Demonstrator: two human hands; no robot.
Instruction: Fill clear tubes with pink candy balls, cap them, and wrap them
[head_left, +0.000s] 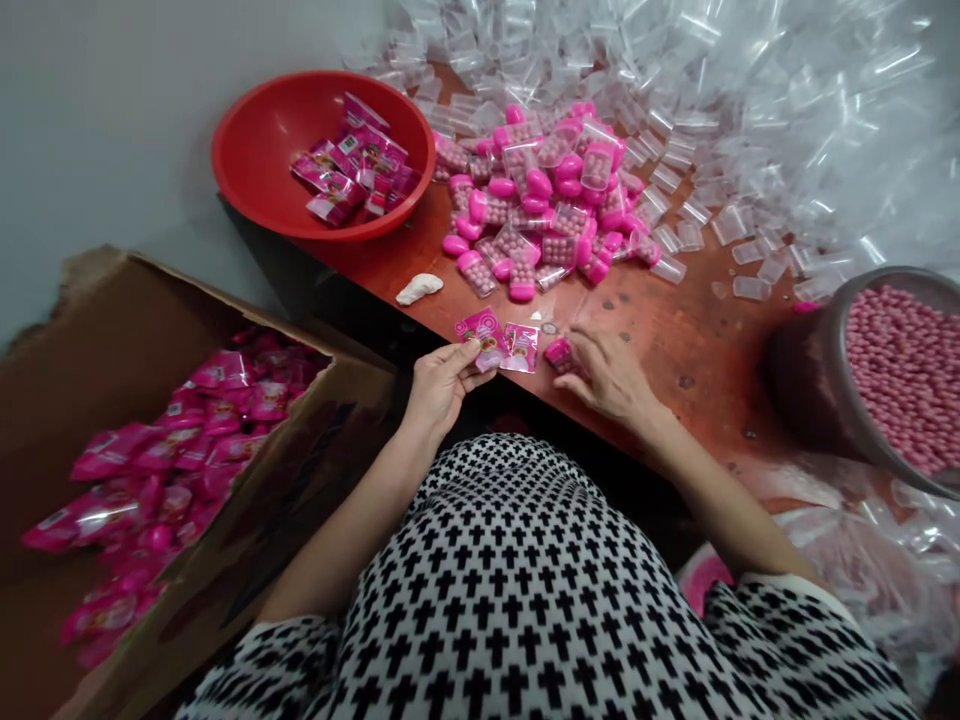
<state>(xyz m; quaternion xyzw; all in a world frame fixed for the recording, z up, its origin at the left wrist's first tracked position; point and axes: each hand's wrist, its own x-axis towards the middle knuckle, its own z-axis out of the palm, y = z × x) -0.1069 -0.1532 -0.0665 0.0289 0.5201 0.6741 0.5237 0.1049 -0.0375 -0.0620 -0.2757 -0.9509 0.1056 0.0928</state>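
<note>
My left hand (441, 380) pinches a small pink printed packet (482, 336) at the near edge of the reddish-brown table (675, 330). A second pink packet (521, 346) lies just to its right. My right hand (611, 370) rests curled on the table, its fingers closed over a small clear container with a pink cap (559, 352). Behind both hands lies a heap of candy-filled clear containers with pink caps (544, 200).
A red bowl (262, 150) holds more pink packets at the back left. An open cardboard box (112, 330) of packets stands to my left. A tub of pink candy balls (900, 370) sits at right. Empty clear containers (750, 100) cover the back. A white lump (420, 288) lies nearby.
</note>
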